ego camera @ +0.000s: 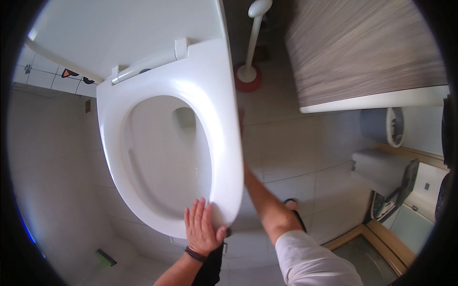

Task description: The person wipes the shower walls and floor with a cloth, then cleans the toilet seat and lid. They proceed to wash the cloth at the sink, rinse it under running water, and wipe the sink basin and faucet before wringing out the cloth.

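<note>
My left hand (203,228) lies flat, palm down, on the front of a white toilet seat (223,161), its fingertips at the edge of the opening. A dark beaded bracelet circles that wrist. My right arm reaches down along the right side of the toilet. Only a dim part of my right hand (242,121) shows beside the seat's edge, and the rest is hidden, so what it touches cannot be told. The raised toilet lid (132,28) stands behind the seat hinges. Inside the seat opening the toilet bowl (161,143) is visible.
A plunger (248,77) with a red base and white handle stands right of the toilet. Beyond it is a wood-grain cabinet (365,53). Grey bins (384,169) are at the right, near a wooden door frame (388,246). A green-and-black squeegee (106,257) lies lower left.
</note>
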Demonstrator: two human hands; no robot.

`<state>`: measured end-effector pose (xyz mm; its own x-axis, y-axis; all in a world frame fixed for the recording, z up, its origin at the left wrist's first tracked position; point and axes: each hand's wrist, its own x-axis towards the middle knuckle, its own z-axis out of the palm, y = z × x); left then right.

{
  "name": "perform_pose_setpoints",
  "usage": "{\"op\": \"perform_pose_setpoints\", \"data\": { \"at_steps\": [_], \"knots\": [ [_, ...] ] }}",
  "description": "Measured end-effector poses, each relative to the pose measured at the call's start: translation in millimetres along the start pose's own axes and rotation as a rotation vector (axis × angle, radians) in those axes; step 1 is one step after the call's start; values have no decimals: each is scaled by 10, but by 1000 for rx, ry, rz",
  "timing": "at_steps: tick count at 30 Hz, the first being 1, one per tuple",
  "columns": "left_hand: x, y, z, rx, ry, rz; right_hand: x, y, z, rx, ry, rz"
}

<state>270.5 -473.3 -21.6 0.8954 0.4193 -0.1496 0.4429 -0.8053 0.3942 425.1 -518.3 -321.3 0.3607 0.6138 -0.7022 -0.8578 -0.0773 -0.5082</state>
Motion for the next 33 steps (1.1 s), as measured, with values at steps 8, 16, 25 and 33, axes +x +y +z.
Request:
{"op": "perform_pose_setpoints", "data": {
  "at_steps": [8, 16, 25, 33],
  "knots": [
    [-83, 87, -255, -64, 27, -163, -2870, -523, 546, 677, 125, 264],
    [-274, 1746, -1086, -1816, -442, -778, -4939, -2709, 721, 645, -388, 206],
    [566, 3980, -2960, -2513, -507, -240, -6636, -4554, 664, 438, -470, 26],
    [1348, 4829, -3553, -2422, -506, -154, -6969, -5856, 491, 50, -183, -445]
  ]
}}
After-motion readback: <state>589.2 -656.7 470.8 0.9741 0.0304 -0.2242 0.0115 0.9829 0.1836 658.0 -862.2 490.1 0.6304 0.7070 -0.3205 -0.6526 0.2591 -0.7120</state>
